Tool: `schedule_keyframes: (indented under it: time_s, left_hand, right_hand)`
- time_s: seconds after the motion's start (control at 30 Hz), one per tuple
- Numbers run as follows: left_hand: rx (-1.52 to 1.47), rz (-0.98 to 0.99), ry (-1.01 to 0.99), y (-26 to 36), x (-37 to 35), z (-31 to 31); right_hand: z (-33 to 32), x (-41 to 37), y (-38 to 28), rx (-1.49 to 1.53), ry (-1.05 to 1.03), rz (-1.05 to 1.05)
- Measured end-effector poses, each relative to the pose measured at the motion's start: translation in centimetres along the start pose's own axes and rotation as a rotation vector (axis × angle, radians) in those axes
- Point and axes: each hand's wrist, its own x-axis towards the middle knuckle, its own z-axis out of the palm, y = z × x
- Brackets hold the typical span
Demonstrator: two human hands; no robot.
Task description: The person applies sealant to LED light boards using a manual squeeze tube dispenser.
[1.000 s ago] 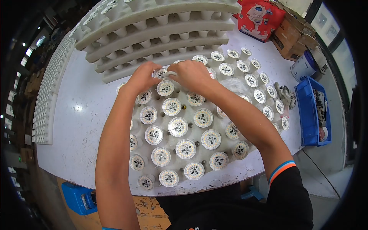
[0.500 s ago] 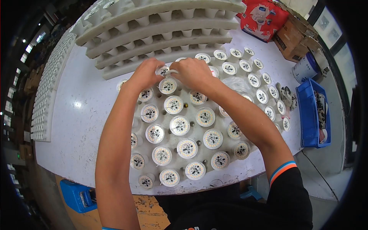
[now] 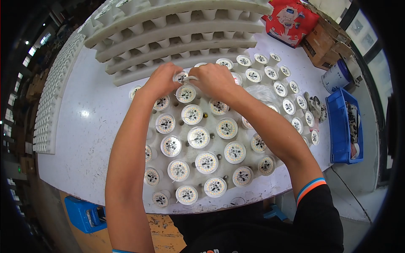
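Observation:
Many open LED bulbs, with round circuit boards on top, stand in a pale foam tray. At the tray's far side, my left hand has its fingers closed around the rim of one LED bulb. My right hand is closed in a pinch just right of that bulb, with a small white curved piece at its fingertips; what kind of piece it is I cannot make out. Another LED bulb stands just in front, below both hands. My fingers partly hide the bulb in the left hand.
Stacked foam trays with white bulb bodies rise behind my hands. More bulbs stand at right around a clear plastic bag. A blue crate, a white bucket, a cardboard box and a red bag line the right side.
The view has shifted very slightly. Both hands stay at the same bulb, with almost no visible movement.

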Motion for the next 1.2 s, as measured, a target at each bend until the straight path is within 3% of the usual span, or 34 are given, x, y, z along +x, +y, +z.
schedule_keyframes:
  time_s: [0.37,0.5,0.57,0.67,0.77,0.8,0.87,1.0,1.1,1.2]
  left_hand:
    - [-0.003,-0.007,0.001,0.2,0.1,-0.1]
    - [0.025,0.07,0.031,-0.6,0.2,0.1]
    - [-0.001,0.009,0.034,-1.3,0.2,0.3]
    - [-0.236,0.155,0.245,-1.8,-1.4,0.4]
    - [-0.139,0.223,0.44,2.6,-4.7,-1.7]
    - [-0.179,0.195,0.458,4.8,-6.7,-2.0]
    - [-0.3,0.091,0.358,9.7,-11.6,-2.0]
    - [-0.234,0.312,0.294,17.2,-18.5,1.3]
    - [-0.253,0.28,0.18,19.8,-20.0,3.5]
    - [-0.224,0.242,0.207,20.7,-19.8,5.7]
  right_hand:
    - [-0.5,-0.2,-0.2,0.062,0.004,0.005]
    - [-1.7,-1.3,0.0,0.16,0.158,0.017]
    - [-3.4,-2.1,0.3,0.204,0.278,0.012]
    - [-6.9,-4.6,0.7,0.356,0.384,-0.016]
    - [-13.9,-10.0,-2.4,0.679,0.307,0.133]
    - [-13.9,-11.8,-2.0,0.528,0.386,0.101]
    - [-14.5,-15.6,-1.8,0.396,0.481,0.072]
    - [-15.5,-23.3,-3.0,0.51,0.472,0.187]
    - [-13.7,-27.8,-3.5,0.707,0.433,0.382]
    - [-11.9,-30.9,-3.7,0.865,0.366,0.453]
